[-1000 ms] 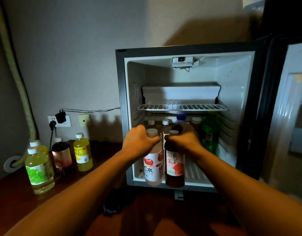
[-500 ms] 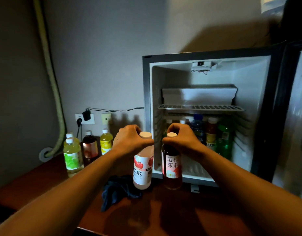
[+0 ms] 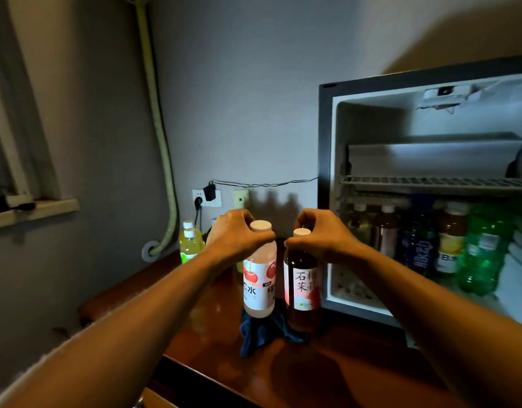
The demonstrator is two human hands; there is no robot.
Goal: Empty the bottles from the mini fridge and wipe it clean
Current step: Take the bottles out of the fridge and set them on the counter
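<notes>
The left hand [image 3: 234, 234] grips the neck of the pale cherry-label bottle [image 3: 259, 278], fingers [image 3: 261, 238] curled round it just below the white cap. The right hand [image 3: 321, 235] grips the neck of the dark tea bottle [image 3: 303, 287] in the same way. Both bottles hang upright, side by side and near each other, outside the mini fridge [image 3: 324, 178] and to its left, above the tabletop [image 3: 312, 369]. A dark cloth [image 3: 262, 331] lies on the tabletop directly beneath and behind their bases; whether either base touches it cannot be told. The step in hand appears to be transfer of this pair to the group already removed, of which one yellow-green bottle [image 3: 190, 245] shows near the wall socket [image 3: 207, 198]; the left hand hides the rest. To do this well, carry both bottles clear of the cloth and lower them onto bare tabletop, since a base set on folded fabric is likely to tip. Keep the bottles vertical and apart during the move so that they do not knock together. Release each grip only after the base sits flat. Leave the cloth uncovered, as it will probably be needed for wiping. Several bottles remain under the wire shelf [image 3: 430, 181], including a blue bottle [image 3: 417, 248], an orange-label bottle [image 3: 451, 245] and a green bottle [image 3: 483, 248], so emptying looks partly done and wiping is not yet begun.
</notes>
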